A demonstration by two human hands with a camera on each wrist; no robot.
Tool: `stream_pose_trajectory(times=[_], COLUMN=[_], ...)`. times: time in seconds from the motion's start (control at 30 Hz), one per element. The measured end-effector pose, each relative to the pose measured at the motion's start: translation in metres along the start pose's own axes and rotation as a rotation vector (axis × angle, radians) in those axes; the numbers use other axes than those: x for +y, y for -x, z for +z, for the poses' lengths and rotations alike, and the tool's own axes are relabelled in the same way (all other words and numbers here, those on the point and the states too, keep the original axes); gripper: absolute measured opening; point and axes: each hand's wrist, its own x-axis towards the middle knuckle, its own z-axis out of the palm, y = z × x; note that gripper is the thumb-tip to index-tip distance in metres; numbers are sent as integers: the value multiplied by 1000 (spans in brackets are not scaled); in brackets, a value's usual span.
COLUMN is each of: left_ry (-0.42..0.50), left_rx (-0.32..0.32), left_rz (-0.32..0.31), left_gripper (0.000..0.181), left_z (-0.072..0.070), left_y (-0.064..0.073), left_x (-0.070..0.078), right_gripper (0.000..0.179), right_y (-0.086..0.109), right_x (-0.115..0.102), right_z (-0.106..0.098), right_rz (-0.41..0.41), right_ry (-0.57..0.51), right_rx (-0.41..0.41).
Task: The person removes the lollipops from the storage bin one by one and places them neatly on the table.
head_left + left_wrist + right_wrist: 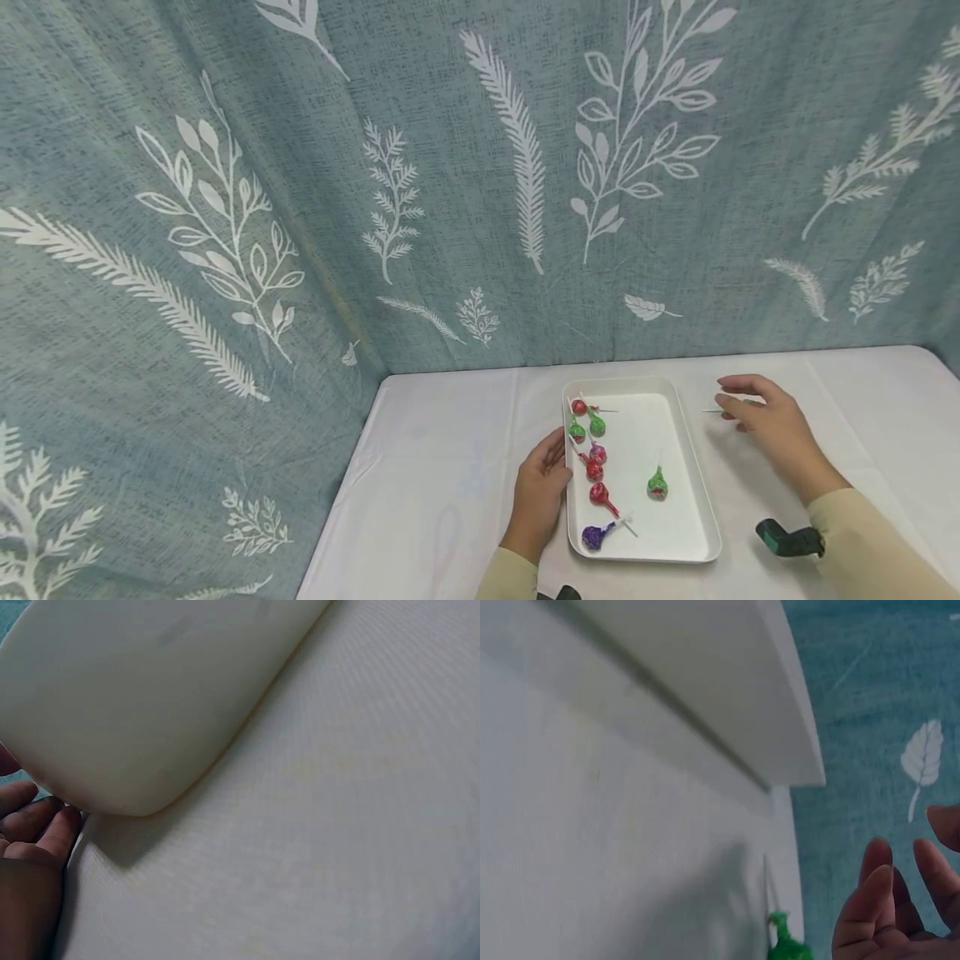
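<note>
A white tray [678,525] lies lengthwise on the table, with several wrapped lollipops inside. My left hand [538,490] rests against the tray's left side, fingers and thumb at its outer wall [142,750]. Down the tray's left part run red, green and pinkish lollipops, ending at a purple lollipop [593,537] near the front. One green lollipop [657,483] lies apart towards the right. My right hand [768,417] hovers right of the tray, thumb and fingers spread apart. Beneath it, another green lollipop [787,946] lies on the table, mostly hidden by the hand in the head view.
A white cloth covers the table [427,467]. Behind and to the left hangs a blue-green curtain [450,208] with white leaf prints. A black wrist device [789,540] sits at my right sleeve [862,533].
</note>
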Motion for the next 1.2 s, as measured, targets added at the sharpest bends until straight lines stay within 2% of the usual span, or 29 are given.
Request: stream_pose_trajectory(times=[0.3, 0.6, 0.93, 1.2], left_ry=[-2, -3, -17, 4], left_rx=[1, -3, -3, -19], left_rz=[-9, -9, -8, -5], left_gripper=[64, 63, 61, 66], left_z=[0, 0, 0, -1], left_y=[1, -1, -1, -3], left_x=[1, 1, 1, -2], right_gripper=[49, 37, 29, 21], right_y=[9, 23, 34, 40], right_x=[-27, -44, -45, -37], right_z=[27, 61, 94, 115], right_rz=[-43, -65, -76, -142], right_ry=[-12, -34, -82, -81], right_rx=[-109, -203, -344, -450])
